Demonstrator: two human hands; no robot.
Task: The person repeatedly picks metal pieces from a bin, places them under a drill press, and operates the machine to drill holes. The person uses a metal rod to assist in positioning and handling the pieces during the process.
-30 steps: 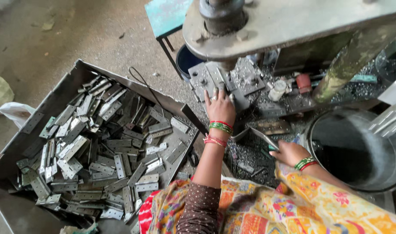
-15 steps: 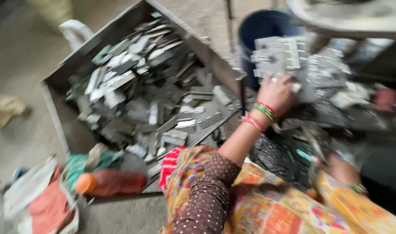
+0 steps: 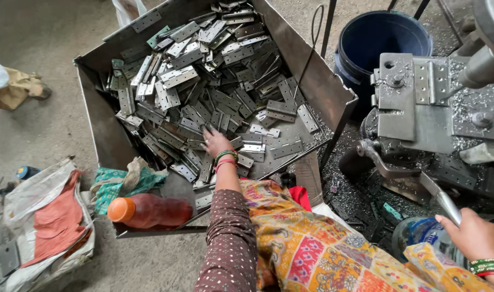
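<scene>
In the metal tray, the left hand rests on the heap of hinge plates, fingers spread, nothing clamped. The right hand grips the press lever. Pick-up step; closing on one plate comes next.

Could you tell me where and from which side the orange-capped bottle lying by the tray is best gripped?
Probably around its middle, from above. The bottle lies on its side, cap pointing left, its rounded body exposed on top. The metal tray and the green cloth crowd its far side, so a top-down grasp across the body looks easiest.
</scene>
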